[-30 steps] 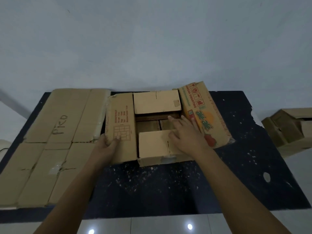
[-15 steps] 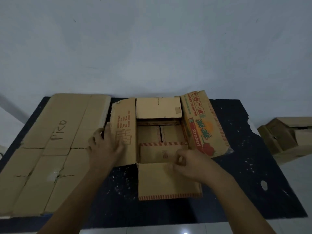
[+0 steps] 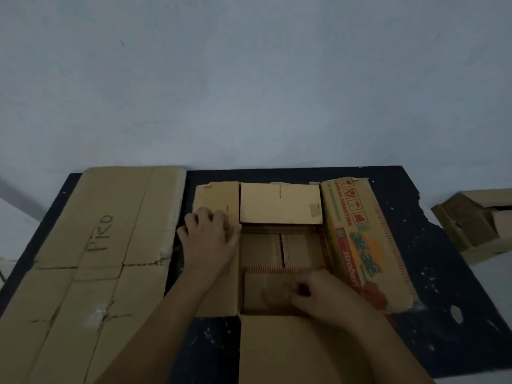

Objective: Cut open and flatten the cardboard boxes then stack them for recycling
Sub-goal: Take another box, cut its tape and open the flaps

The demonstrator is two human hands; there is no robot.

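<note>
Brown box (image 3: pixel 279 207) spread open mid-tabletop, printed flap right. Left hand (image 3: pixel 209 239) pressing flat on left flap; right hand (image 3: pixel 318 292) blurred, grip unclear.

A dark mat (image 3: pixel 432 275) covers the floor from nine o'clock to three o'clock, speckled with pale crumbs, its right edge ragged and torn at about two o'clock. A pale wall (image 3: pixel 255 79) fills the twelve o'clock half. Glossy light floor tile (image 3: pixel 496 275) shows at three o'clock.
</note>
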